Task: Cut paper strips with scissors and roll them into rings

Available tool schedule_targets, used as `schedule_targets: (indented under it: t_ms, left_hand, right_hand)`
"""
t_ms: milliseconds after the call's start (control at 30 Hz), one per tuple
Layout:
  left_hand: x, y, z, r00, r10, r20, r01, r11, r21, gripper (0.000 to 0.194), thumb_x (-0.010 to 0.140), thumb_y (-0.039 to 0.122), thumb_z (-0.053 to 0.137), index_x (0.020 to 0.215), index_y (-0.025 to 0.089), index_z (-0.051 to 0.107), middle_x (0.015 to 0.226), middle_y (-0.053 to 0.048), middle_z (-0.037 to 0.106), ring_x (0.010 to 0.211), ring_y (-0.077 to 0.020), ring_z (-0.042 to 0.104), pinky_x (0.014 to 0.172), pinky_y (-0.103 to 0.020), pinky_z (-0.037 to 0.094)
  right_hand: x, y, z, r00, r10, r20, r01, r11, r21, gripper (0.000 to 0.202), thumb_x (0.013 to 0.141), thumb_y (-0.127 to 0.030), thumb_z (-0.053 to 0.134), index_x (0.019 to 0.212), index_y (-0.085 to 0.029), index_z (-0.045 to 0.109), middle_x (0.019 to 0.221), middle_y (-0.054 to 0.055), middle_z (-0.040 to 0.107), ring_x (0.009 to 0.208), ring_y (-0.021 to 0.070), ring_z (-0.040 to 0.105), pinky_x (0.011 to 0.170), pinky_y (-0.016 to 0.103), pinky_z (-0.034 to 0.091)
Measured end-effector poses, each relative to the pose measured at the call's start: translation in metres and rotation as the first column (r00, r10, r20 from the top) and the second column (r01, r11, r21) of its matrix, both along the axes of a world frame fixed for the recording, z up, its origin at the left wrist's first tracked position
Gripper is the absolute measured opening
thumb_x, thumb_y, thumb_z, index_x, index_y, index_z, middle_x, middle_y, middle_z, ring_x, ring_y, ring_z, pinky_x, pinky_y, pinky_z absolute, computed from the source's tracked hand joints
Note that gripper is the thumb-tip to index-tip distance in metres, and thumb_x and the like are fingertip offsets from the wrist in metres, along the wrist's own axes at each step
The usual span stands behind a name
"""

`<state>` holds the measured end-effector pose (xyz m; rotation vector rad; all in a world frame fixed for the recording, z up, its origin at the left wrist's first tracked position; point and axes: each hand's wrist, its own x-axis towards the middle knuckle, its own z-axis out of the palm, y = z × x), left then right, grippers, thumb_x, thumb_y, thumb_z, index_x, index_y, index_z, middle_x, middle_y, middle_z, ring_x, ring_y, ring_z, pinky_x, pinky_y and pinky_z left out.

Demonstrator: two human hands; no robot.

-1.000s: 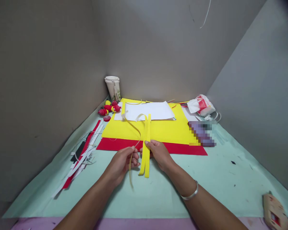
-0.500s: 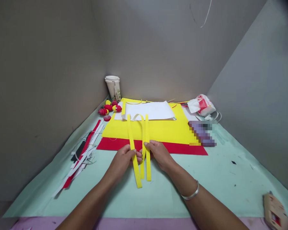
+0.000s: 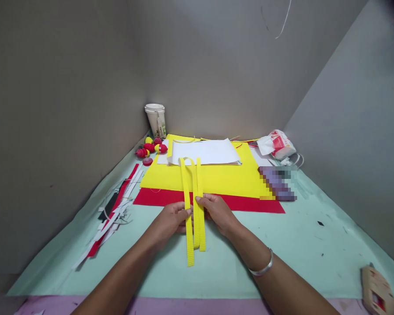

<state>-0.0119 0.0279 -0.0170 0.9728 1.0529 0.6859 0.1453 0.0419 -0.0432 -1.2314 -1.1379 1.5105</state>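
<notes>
Between thumb and fingers, my left hand [image 3: 175, 218] pinches a ribbed yellow paper strip [image 3: 189, 238] that stands roughly upright and hangs toward me. My right hand [image 3: 218, 211] is closed on more yellow corrugated strips [image 3: 200, 227], its thumb pressed on their front. At the top, one strip curls over in a loop. The two hands are close together in front of a red sheet [image 3: 249, 206] and a yellow sheet [image 3: 230, 177] that lie stacked on the table. Fingers behind the strips are partly hidden.
White paper [image 3: 205, 151] lies on the yellow sheet. To the left are cut paper strips [image 3: 114, 214] and red-and-yellow rolled paper pieces [image 3: 149, 148], with a white cup [image 3: 155, 120] behind. A tissue pack [image 3: 282, 144], a blurred purple object [image 3: 277, 183] and a beige tool [image 3: 379, 291] are on the right.
My left hand has moved slightly down and right, bringing its strip closer to the others and more upright. My right hand has barely moved.
</notes>
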Motion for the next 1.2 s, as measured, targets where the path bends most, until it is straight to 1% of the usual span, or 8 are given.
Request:
schedule_targets:
  t_ms: [200,333,433,533,667,833,1067,1200]
  left_hand:
    - [-0.002,0.001,-0.0012,0.998,-0.028,0.063,0.03,0.999,-0.037,0.035,0.077,0.037,0.068,0.103,0.014,0.068,0.094,-0.012,0.074,0.081,-0.0225,0.069,0.073,-0.033,0.051]
    - [-0.0014,0.0017,-0.0021,0.997,0.004,0.078,0.001,0.998,-0.06,0.037,0.083,0.041,0.061,0.107,0.012,0.067,0.098,-0.015,0.073,0.087,-0.0239,0.069,0.076,-0.034,0.052]
    - [-0.0018,0.0024,-0.004,0.997,0.023,0.069,-0.019,0.998,-0.054,0.039,0.085,0.042,0.058,0.108,0.012,0.066,0.098,-0.015,0.073,0.089,-0.0241,0.069,0.078,-0.034,0.052]
    - [-0.0025,0.003,-0.006,0.997,0.004,0.08,-0.001,0.999,-0.039,0.041,0.086,0.045,0.057,0.109,0.012,0.066,0.097,-0.015,0.073,0.088,-0.0245,0.069,0.077,-0.034,0.053]
    - [-0.0023,0.0027,-0.0074,0.997,0.001,0.072,0.001,1.0,-0.029,0.041,0.082,0.045,0.063,0.106,0.013,0.068,0.098,-0.015,0.073,0.087,-0.0243,0.069,0.076,-0.033,0.053]
    - [-0.0025,0.0014,-0.0076,0.996,-0.041,0.081,0.042,0.999,-0.013,0.038,0.074,0.037,0.072,0.103,0.013,0.07,0.097,-0.013,0.073,0.085,-0.0236,0.069,0.078,-0.034,0.052]
    - [-0.0014,0.0001,-0.0058,0.996,-0.018,0.092,0.022,0.999,-0.04,0.036,0.071,0.035,0.075,0.099,0.012,0.071,0.092,-0.012,0.072,0.083,-0.0236,0.068,0.078,-0.036,0.052]
    - [-0.0008,-0.0009,-0.0059,0.997,-0.018,0.075,0.022,0.998,-0.052,0.035,0.071,0.035,0.074,0.097,0.012,0.07,0.091,-0.012,0.072,0.081,-0.022,0.067,0.076,-0.035,0.052]
  right_hand:
    - [-0.0047,-0.0022,0.0018,0.999,-0.012,0.037,0.013,1.0,-0.015,0.027,0.075,-0.043,0.063,0.067,-0.017,0.059,0.055,-0.004,0.052,0.048,0.0098,0.042,0.048,0.024,0.032]
    - [-0.0057,-0.0035,0.0016,0.997,-0.031,0.066,0.03,0.999,0.019,0.026,0.074,-0.041,0.064,0.064,-0.018,0.058,0.056,-0.004,0.053,0.049,0.0098,0.042,0.048,0.024,0.032]
    - [-0.0057,-0.0046,0.0031,0.996,-0.017,0.086,0.015,0.999,0.033,0.025,0.074,-0.041,0.064,0.066,-0.017,0.062,0.057,-0.003,0.055,0.05,0.0102,0.044,0.048,0.024,0.033]
    - [-0.0054,-0.0056,0.0054,0.995,0.006,0.099,-0.009,1.0,0.024,0.026,0.074,-0.042,0.064,0.068,-0.017,0.065,0.058,-0.002,0.057,0.05,0.0109,0.045,0.048,0.024,0.033]
    - [-0.0045,-0.0066,0.0068,0.995,0.014,0.103,-0.016,1.0,0.024,0.03,0.075,-0.045,0.064,0.066,-0.017,0.067,0.058,-0.001,0.058,0.051,0.0117,0.047,0.05,0.025,0.035]
    - [-0.0032,-0.0077,0.0059,0.994,0.05,0.099,-0.053,0.998,0.026,0.033,0.078,-0.047,0.063,0.07,-0.015,0.068,0.063,0.002,0.062,0.056,0.0129,0.051,0.054,0.026,0.037]
    - [-0.0018,-0.0067,0.0024,0.995,0.1,0.019,-0.1,0.995,-0.01,0.04,0.077,-0.053,0.065,0.08,-0.014,0.071,0.077,0.006,0.068,0.069,0.0171,0.057,0.063,0.028,0.042]
    - [-0.0001,-0.0051,-0.0017,0.992,0.126,-0.017,-0.126,0.992,-0.02,0.038,0.076,-0.051,0.067,0.082,-0.014,0.071,0.081,0.008,0.068,0.071,0.0173,0.058,0.064,0.028,0.043]
